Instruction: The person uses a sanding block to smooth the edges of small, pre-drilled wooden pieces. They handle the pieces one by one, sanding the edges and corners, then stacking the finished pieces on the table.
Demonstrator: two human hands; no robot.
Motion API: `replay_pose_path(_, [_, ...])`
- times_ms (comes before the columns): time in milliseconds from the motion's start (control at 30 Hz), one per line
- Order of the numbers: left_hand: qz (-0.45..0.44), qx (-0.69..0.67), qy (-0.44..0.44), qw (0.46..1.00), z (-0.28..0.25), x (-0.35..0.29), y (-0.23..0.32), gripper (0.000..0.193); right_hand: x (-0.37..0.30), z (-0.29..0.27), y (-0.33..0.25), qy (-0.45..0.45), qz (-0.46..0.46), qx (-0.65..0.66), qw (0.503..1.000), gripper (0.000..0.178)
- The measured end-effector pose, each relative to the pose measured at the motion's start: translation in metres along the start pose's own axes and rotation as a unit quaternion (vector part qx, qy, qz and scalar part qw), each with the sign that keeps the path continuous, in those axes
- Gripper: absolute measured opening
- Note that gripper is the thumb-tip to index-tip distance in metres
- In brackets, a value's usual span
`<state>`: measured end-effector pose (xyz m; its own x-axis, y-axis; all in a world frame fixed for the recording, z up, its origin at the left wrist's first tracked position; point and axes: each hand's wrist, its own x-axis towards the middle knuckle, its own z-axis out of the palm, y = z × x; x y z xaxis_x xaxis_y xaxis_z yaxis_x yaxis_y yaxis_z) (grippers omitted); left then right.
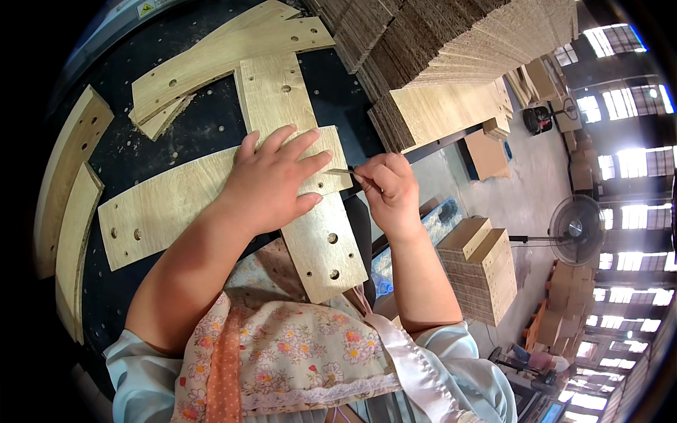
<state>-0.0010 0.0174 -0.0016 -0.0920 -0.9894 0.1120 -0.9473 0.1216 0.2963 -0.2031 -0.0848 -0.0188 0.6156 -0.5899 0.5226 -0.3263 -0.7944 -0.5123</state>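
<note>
1. The left hand (271, 180) lies flat and open, palm down, fingers spread, pressing on a curved panel (166, 204) of pale wood-grain board.
2. The right hand (386, 190) is closed in a pinch around a thin blade (342, 171), whose tip touches the right end of the curved panel, just beside the left fingertips.
3. The curved panel lies across the dark worktop (201, 123), running from lower left to upper right, with drilled holes near both ends.
4. Under it, crossing it, lies a straight panel (321, 247), also drilled; its near end juts over the table edge toward the person's floral apron (296, 352).
5. Beyond the hands, more curved boards (226, 53) lie overlapping at the far side of the worktop.
6. Two further curved strips (70, 204) sit along the left edge, well apart from the hands.
7. At upper right a tall stack (451, 42) of cut panels rests on the table, its edges facing the camera.
8. On the floor to the right stands a lower pile (483, 271) of boards, with a standing fan (575, 229) beyond it.
</note>
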Motion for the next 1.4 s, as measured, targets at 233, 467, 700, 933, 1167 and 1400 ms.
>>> replay_pose_path(233, [0.013, -0.021, -0.016, 1.000, -0.006, 0.003, -0.003, 0.058, 0.003, 0.004, 0.014, 0.032, 0.057, 0.080, 0.995, 0.014])
replay_pose_path(467, [0.017, -0.025, -0.030, 0.999, -0.006, 0.004, -0.005, 0.059, -0.029, 0.015, 0.024, 0.014, 0.175, 0.306, 0.936, 0.011])
replay_pose_path(700, [0.040, -0.030, -0.035, 0.998, -0.009, 0.006, -0.008, 0.065, -0.019, 0.026, 0.018, 0.079, 0.289, 0.399, 0.867, 0.010])
replay_pose_path(933, [0.075, -0.061, 0.024, 0.995, -0.007, 0.005, -0.012, 0.073, -0.042, 0.019, 0.003, 0.066, 0.251, 0.422, 0.869, 0.009])
replay_pose_path(1167, [0.094, -0.060, 0.029, 0.993, -0.010, 0.007, -0.004, 0.067, -0.032, 0.028, 0.000, 0.156, 0.242, 0.420, 0.861, 0.011])
replay_pose_path(1400, [0.095, -0.090, 0.051, 0.990, -0.015, 0.009, -0.004, 0.070, -0.054, 0.012, -0.006, 0.120, 0.137, 0.375, 0.909, 0.016])
